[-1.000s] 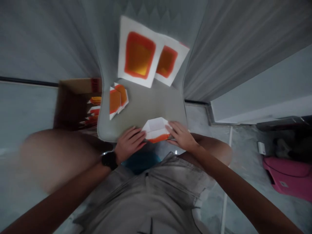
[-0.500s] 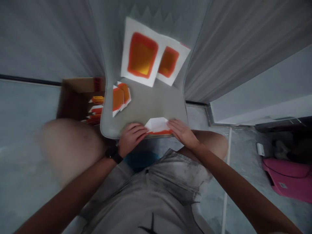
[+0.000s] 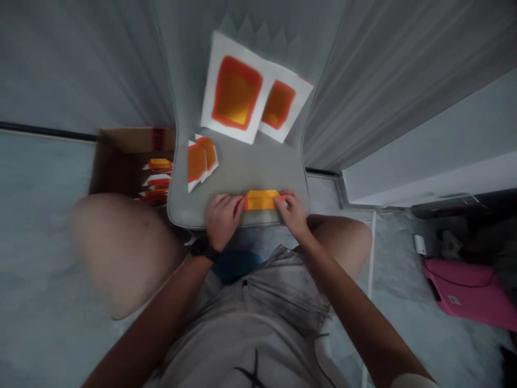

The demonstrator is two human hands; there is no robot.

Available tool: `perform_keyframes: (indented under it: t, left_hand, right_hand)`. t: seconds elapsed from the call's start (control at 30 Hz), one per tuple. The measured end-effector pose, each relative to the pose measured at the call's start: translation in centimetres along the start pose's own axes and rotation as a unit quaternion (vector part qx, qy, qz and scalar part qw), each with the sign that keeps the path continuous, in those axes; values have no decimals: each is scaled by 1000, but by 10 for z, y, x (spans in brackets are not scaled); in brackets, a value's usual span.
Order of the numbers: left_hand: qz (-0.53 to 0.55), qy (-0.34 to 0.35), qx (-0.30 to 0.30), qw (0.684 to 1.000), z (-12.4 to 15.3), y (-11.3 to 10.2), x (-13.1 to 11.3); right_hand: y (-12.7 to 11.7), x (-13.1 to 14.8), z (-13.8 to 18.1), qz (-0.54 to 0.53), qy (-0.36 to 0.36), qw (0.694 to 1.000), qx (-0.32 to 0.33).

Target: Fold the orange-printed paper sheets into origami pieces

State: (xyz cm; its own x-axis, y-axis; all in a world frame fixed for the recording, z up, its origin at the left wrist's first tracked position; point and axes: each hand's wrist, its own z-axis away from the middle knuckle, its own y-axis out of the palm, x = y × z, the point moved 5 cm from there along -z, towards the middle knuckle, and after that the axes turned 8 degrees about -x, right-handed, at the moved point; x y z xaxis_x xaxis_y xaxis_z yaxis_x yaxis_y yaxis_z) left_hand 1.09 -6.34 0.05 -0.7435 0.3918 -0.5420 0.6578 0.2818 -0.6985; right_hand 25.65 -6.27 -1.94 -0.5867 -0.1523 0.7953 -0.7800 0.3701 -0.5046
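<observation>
A folded strip of orange paper (image 3: 262,200) lies flat near the front edge of a grey padded seat (image 3: 258,167). My left hand (image 3: 223,220) holds its left end, and my right hand (image 3: 291,213) pinches its right end. Behind it sits a small pile of folded orange-and-white papers (image 3: 200,164). Two white sheets printed with orange-and-yellow rectangles (image 3: 236,92) lie overlapping at the back of the seat, against its backrest.
An open cardboard box (image 3: 133,153) at the seat's left side holds several folded orange papers. My knees flank the seat. A blue object (image 3: 236,265) shows below its front edge, and a pink object (image 3: 468,291) lies on the floor at right.
The white open paper has been folded over into a flat orange strip. Both hands have moved closer together on it, and my view has shifted slightly.
</observation>
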Motion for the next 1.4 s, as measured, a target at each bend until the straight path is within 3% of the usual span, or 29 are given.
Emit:
perform_keyframes:
  t: [0.1,0.2,0.53,0.7,0.87,1.03,1.4]
  left_hand:
    - [-45,1,-23,999,3,2,0]
    - [-35,11,-41,999,4,-1,1]
    - [70,74,26,994,4,-12,10]
    - [59,168,71,981,17,-14,10]
    - [20,204,73,976,25,-17,10]
    - [23,232,87,969,31,-20,12]
    - [20,245,77,966,38,-16,9]
  right_hand:
    - [5,-5,3,33,18,997,-61]
    - [2,-7,7,62,-5,996,-68]
    - [-24,-7,8,35,-135,984,110]
    - [-36,11,28,93,-253,948,168]
    - [-34,18,43,155,-315,919,182]
    - [-34,20,49,174,-334,906,191]
    - [-35,23,51,192,-319,909,186]
